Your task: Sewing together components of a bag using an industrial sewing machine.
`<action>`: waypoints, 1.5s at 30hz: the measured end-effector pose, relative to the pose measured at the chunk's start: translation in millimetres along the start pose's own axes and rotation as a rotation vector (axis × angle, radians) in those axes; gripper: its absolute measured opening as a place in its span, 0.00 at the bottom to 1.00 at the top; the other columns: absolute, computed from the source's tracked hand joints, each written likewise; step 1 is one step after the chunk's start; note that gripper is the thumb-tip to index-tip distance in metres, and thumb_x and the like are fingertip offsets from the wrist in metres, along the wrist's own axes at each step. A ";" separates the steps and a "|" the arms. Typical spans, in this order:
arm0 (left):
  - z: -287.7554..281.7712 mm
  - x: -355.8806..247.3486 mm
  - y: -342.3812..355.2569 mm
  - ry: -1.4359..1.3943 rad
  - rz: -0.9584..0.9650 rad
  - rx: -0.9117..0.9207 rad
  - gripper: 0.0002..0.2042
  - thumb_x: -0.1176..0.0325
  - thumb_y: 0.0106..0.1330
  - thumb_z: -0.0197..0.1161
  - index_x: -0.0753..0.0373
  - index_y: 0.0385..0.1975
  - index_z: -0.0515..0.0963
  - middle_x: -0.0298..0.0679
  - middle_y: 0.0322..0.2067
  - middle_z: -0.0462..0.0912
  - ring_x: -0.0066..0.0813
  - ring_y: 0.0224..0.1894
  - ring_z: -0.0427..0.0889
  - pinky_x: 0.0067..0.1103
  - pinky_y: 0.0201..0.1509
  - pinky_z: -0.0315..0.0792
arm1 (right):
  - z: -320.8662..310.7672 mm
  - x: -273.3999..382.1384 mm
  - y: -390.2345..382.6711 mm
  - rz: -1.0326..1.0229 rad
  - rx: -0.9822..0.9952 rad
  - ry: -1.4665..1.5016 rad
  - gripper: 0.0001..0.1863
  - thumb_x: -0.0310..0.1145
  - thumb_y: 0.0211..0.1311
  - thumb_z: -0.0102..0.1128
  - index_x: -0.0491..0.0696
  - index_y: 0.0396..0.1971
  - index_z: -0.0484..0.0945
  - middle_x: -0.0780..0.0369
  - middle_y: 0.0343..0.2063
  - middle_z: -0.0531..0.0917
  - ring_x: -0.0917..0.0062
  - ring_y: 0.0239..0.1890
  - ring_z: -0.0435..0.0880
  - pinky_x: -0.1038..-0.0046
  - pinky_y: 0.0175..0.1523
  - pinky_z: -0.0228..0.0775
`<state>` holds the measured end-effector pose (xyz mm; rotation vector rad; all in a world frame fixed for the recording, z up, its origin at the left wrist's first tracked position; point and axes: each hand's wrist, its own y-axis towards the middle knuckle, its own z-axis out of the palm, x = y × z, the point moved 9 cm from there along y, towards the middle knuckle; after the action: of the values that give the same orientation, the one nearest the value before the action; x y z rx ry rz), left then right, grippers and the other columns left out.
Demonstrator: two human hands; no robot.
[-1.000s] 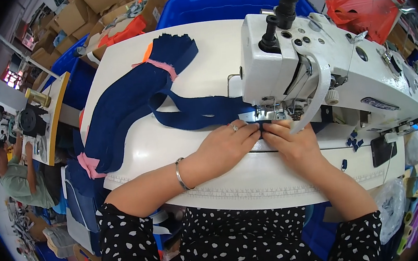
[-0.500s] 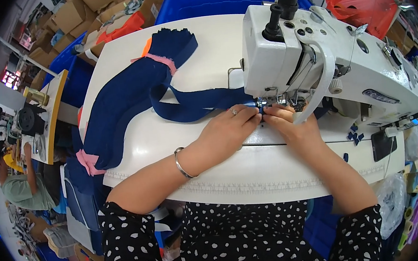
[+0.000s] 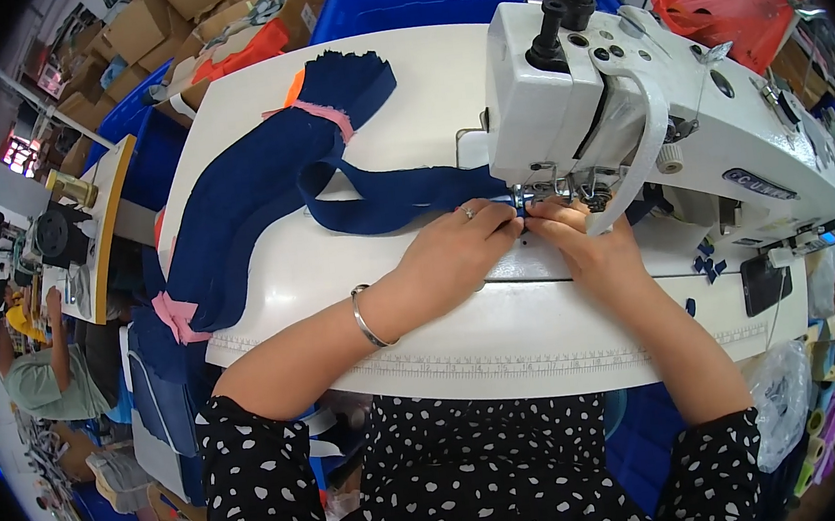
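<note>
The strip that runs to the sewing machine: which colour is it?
The strip is dark blue, seen best in the head view.

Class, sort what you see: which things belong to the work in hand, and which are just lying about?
Part of the work:
navy fabric strip, at the fingertips of the left hand and right hand
white sewing machine
pink-tied navy bundle, probably

Just lying about, it seems:
black phone-like slab
small navy scraps
red plastic bag
clear plastic bag
</note>
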<state>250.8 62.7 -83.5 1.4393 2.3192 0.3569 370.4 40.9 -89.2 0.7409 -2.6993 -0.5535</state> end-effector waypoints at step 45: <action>-12.1 -7.6 4.9 -0.622 -0.164 -0.074 0.05 0.71 0.59 0.69 0.59 0.34 0.82 0.36 0.32 0.83 0.35 0.40 0.78 0.26 0.42 0.72 | -39.0 11.5 -11.1 0.372 0.023 0.589 0.07 0.25 0.54 0.69 0.42 0.33 0.82 0.62 0.29 0.84 0.76 0.31 0.84 0.76 0.37 0.76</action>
<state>252.3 57.9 -69.2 1.1087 1.8699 -0.0530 379.9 14.7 -57.5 0.3177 -2.2068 -0.1728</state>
